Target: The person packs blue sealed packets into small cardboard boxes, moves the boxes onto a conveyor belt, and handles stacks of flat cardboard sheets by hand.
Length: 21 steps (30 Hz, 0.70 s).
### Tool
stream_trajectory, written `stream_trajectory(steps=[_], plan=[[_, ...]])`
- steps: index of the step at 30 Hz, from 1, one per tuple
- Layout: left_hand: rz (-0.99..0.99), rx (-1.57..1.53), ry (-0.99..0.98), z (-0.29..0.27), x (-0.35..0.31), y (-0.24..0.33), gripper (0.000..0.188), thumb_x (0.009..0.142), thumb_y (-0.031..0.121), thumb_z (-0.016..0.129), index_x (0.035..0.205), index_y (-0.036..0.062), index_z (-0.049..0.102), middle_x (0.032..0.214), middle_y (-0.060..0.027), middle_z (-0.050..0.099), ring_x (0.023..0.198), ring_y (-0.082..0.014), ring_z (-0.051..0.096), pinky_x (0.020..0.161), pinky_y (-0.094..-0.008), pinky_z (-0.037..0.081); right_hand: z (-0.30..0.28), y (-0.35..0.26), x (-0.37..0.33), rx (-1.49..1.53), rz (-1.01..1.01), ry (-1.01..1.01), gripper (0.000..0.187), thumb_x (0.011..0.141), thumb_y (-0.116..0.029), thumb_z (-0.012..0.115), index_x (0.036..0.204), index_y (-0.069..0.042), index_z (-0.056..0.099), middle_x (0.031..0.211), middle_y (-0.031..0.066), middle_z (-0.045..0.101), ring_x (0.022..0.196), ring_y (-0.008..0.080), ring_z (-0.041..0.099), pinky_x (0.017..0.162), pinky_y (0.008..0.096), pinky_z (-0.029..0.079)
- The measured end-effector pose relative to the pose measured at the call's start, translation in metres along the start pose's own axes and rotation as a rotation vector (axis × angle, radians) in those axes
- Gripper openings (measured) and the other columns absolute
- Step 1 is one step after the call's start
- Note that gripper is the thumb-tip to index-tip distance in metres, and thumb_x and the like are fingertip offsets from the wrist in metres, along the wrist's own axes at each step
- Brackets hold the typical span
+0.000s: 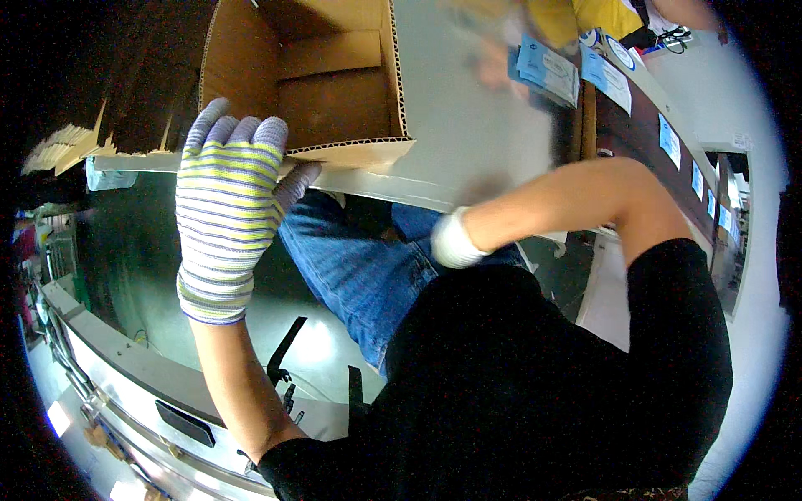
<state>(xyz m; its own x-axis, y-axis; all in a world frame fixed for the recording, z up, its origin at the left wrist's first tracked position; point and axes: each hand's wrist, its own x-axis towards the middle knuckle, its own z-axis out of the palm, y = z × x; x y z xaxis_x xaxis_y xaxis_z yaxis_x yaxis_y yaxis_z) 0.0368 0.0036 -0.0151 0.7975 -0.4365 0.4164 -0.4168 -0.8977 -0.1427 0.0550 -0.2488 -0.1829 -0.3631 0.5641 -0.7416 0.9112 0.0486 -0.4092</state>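
An open cardboard box [330, 100] sits on the grey table top, its flap-free rim facing up and a crease or flap visible inside. My left hand [230, 200], in a striped yellow, white and grey knit glove, grips the box at its near left corner. Its fingers lie over the rim, and the thumb is outside the near wall. Down by my lap, in front of my jeans, is my right hand [458, 240] in a white glove. Only the cuff end shows; the fingers are hidden, so what they do cannot be told.
Dark brown stacked cardboard [146, 83] stands left of the box. Blue-and-white packets [547, 71] lie at the right, with more along a dark strip [639, 117]. Across the grey table [476, 125] a person in yellow [601, 15] has a blurred hand near the packets.
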Motion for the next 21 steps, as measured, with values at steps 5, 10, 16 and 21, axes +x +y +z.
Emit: stream_trajectory(steps=[5,10,16,21], plan=[[-0.065,-0.01,-0.061,-0.002,-0.008,0.004,0.048,0.064,0.027,0.078,0.097,0.0029,0.054,0.087,-0.0142,0.061,0.089,-0.0359,0.058,0.094,-0.0467,0.044,-0.122,-0.012,0.039,0.177,-0.346,1.398,0.03,0.09,-0.024,0.051,0.109,-0.001,0.052,0.101,0.0134,0.064,0.094,0.0298,0.061,0.088,0.0451,0.046],[-0.097,0.049,-0.047,-0.016,-0.003,0.01,0.045,0.069,0.032,0.077,0.097,0.0026,0.056,0.086,-0.014,0.062,0.085,-0.0345,0.06,0.088,-0.0448,0.046,-0.087,-0.064,0.088,0.465,-0.776,0.193,0.038,0.093,-0.031,0.054,0.115,0.0,0.055,0.106,0.0175,0.063,0.1,0.0255,0.06,0.089,0.0367,0.046],[-0.104,0.073,0.021,-0.01,-0.013,0.007,0.047,0.068,0.037,0.077,0.095,0.0039,0.058,0.077,-0.0122,0.06,0.076,-0.0323,0.059,0.071,-0.0437,0.048,-0.091,-0.017,0.005,0.78,-0.131,0.725,0.05,0.088,-0.047,0.057,0.116,-0.005,0.06,0.105,0.0194,0.066,0.096,0.0358,0.063,0.088,0.0416,0.048],[-0.138,0.148,0.044,0.003,-0.009,0.022,0.038,0.072,0.038,0.072,0.088,0.0078,0.055,0.072,-0.0062,0.056,0.066,-0.0248,0.056,0.066,-0.0378,0.045,-0.049,-0.02,-0.02,0.526,-0.097,1.173,0.039,0.087,-0.042,0.059,0.107,-0.009,0.059,0.098,0.0154,0.063,0.09,0.0356,0.062,0.081,0.0439,0.05]])
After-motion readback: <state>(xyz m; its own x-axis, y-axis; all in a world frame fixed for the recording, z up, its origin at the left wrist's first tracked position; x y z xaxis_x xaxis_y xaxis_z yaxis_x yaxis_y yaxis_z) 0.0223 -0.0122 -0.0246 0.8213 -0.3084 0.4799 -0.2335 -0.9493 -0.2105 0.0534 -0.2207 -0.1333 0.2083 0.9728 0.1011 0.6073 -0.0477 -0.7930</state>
